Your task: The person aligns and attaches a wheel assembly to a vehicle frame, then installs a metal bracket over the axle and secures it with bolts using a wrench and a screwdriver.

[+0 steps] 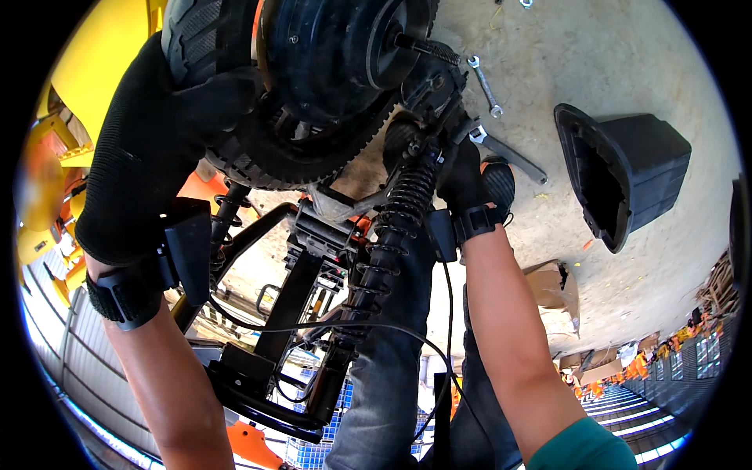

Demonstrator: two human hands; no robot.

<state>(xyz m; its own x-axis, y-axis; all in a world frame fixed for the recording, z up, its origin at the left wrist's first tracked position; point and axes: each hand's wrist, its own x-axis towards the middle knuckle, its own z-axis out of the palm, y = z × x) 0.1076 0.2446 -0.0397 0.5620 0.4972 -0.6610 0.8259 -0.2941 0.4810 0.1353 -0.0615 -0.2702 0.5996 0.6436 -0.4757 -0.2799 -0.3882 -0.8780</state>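
Note:
My left hand (168,102), in a black glove, grips the knobby black tyre of a small wheel (313,70) with a black hub motor, at the upper left. My right hand (462,176), also in a black glove, is shut on a grey wrench (509,157) at the wheel's axle, where a threaded axle end (427,48) sticks out. A black coil spring shock absorber (403,204) runs down from the axle beside my right wrist. Black frame tubes and cables (298,313) hang below the wheel. Both wrists carry black straps.
A loose spanner (484,84) lies on the concrete floor past the axle. A black plastic bin-shaped cover (627,172) rests on its side at the right. A cardboard piece (552,290) lies lower right. Yellow bodywork (102,55) stands at the upper left. My jeans-clad legs are below.

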